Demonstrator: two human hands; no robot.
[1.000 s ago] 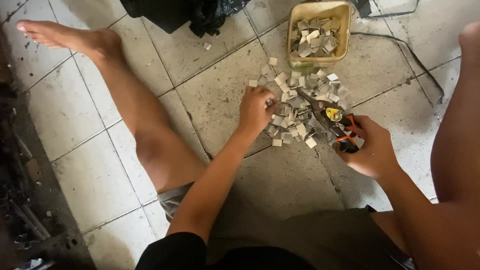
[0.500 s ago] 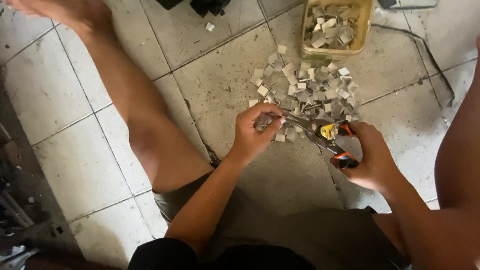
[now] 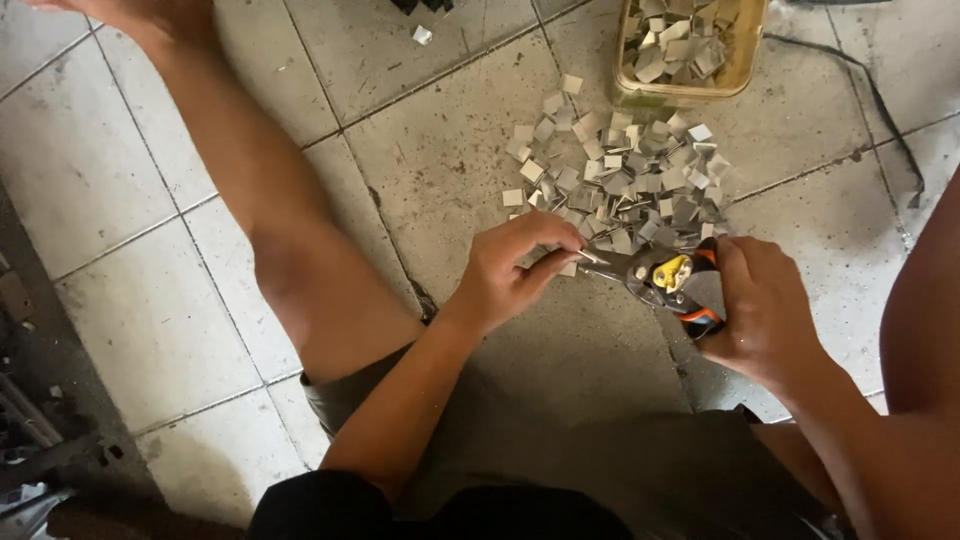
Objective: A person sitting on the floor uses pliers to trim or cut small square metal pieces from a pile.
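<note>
left hand (image 3: 510, 270): I see it pinching a small metal piece (image 3: 568, 266) between thumb and fingertips, just below the heap.
right hand (image 3: 765, 305): clenched round the orange-and-black handles of the tin snips (image 3: 655, 272); blade tips point left and meet the pinched piece.
metal piece: in the air above the tiled floor (image 3: 430, 150), between both hands, touching the snip tips.
pile of cut metal squares (image 3: 630, 180): loose on the floor, just beyond the hands.
yellow tray (image 3: 740, 60): top edge of my view, holds more squares, right behind the pile.
bare leg (image 3: 250, 200): stretched out on the left.
</note>
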